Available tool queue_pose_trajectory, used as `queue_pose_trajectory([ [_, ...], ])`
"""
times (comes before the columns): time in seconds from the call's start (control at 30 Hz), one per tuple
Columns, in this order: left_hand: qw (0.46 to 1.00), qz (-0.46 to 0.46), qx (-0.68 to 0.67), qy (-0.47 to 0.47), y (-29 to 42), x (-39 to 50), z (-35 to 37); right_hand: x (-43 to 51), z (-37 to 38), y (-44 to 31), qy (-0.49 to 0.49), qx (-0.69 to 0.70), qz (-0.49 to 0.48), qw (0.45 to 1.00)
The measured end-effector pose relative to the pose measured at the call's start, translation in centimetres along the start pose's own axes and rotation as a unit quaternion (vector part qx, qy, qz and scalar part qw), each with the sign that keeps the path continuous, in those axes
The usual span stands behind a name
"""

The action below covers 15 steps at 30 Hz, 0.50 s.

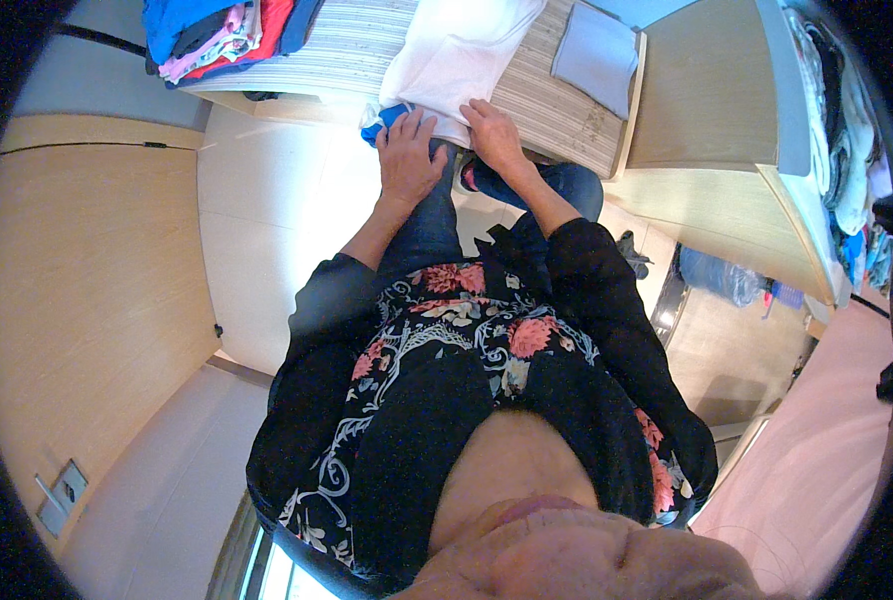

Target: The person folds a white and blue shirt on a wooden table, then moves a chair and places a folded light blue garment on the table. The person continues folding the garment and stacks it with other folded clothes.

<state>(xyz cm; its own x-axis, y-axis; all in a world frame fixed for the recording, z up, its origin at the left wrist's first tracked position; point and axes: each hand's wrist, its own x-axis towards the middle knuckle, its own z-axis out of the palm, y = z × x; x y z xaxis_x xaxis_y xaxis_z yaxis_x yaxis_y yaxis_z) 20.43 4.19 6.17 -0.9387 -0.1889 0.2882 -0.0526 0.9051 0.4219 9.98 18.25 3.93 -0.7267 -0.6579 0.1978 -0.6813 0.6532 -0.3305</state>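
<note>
A white cloth garment (465,52) lies spread over a striped surface, its near end hanging toward my knees. My left hand (410,159) rests palm down at that near end, fingers apart, over the white fabric and a blue patch of cloth (391,120). Along the right side of the same edge, my right hand (494,135) touches the white fabric with bent fingertips. Its thumb is hidden, so whether it pinches the cloth is unclear.
A stack of folded clothes (229,37) sits at the upper left of the striped surface (544,97). A folded light-blue cloth (595,56) lies to the right, beside a wooden panel (705,82). More clothes (840,135) fill a shelf at far right. At left stands a wooden door (101,262).
</note>
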Motion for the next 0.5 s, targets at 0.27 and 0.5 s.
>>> queue_pose_trajectory([
  [0.27,1.000,0.003,-0.012,0.013,-0.2,0.0,0.4,-0.4,-0.8,1.1,0.000,0.113,0.032,0.993],
  [0.5,1.000,0.001,-0.018,0.008,-0.1,0.0,0.3,0.2,-0.6,2.1,0.040,0.134,0.066,0.988],
])
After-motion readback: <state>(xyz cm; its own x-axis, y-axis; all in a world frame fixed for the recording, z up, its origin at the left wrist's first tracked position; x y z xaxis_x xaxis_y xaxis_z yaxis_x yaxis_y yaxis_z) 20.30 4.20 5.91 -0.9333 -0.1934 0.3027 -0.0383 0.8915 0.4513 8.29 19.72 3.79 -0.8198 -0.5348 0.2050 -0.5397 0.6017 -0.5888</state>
